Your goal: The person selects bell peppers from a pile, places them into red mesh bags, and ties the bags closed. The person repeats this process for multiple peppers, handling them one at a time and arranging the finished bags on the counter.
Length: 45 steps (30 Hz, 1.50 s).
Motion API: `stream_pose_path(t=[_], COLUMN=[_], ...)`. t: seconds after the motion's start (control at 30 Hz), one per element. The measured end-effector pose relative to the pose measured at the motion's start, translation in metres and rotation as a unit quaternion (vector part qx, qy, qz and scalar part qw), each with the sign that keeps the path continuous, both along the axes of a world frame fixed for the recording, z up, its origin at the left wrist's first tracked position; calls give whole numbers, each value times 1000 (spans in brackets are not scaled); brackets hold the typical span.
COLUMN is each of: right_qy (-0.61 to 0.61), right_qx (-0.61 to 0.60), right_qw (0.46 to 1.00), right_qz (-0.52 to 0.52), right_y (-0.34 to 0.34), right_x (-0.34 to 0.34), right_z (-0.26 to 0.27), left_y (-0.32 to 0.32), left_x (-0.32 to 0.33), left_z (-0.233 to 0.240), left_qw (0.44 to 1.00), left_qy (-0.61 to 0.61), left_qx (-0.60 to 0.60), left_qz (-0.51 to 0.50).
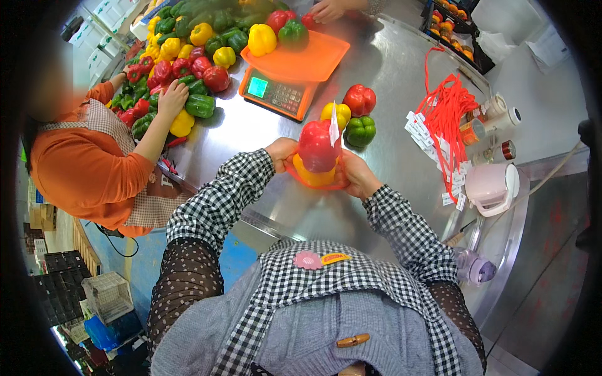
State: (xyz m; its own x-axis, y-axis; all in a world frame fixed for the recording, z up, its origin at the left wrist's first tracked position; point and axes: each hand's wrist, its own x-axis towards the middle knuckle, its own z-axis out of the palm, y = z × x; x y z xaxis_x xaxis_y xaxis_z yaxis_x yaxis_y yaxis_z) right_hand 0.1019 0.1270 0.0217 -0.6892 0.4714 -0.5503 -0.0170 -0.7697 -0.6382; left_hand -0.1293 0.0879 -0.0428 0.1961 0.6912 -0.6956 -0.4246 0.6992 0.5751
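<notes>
My left hand and my right hand hold a red mesh bag from either side. A red bell pepper sits above a yellow-orange bell pepper between them, with a white tag standing at the top. Just beyond lie another red bell pepper, a yellow one and a green one. An orange digital scale stands farther off; yellow and green bell peppers are on or at its tray. My fingertips are partly hidden by the bag.
Piled peppers cover the steel table's far left, where a co-worker in orange reaches in. Another person's hand is at the far edge. Red mesh bags with tags, jars and a pink kettle stand right.
</notes>
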Motion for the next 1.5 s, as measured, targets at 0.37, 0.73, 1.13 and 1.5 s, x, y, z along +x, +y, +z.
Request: stream_pose_path(t=[0.37, 0.73, 1.13, 1.5], right_qy=[0, -56, -51, -50], right_qx=[-14, 24, 44, 69], right_qw=[999, 997, 997, 995], right_qz=[-41, -55, -44, -58], right_y=[-38, -87, -87, -87], right_x=[32, 66, 53, 54], right_z=[30, 19, 18, 7], left_y=[-44, -92, -89, -82], left_x=[55, 90, 78, 75], left_z=[65, 58, 70, 86], left_qw=[990, 992, 992, 993], left_qy=[126, 76, 81, 87], left_qx=[60, 94, 91, 84], left_qz=[16, 29, 18, -9])
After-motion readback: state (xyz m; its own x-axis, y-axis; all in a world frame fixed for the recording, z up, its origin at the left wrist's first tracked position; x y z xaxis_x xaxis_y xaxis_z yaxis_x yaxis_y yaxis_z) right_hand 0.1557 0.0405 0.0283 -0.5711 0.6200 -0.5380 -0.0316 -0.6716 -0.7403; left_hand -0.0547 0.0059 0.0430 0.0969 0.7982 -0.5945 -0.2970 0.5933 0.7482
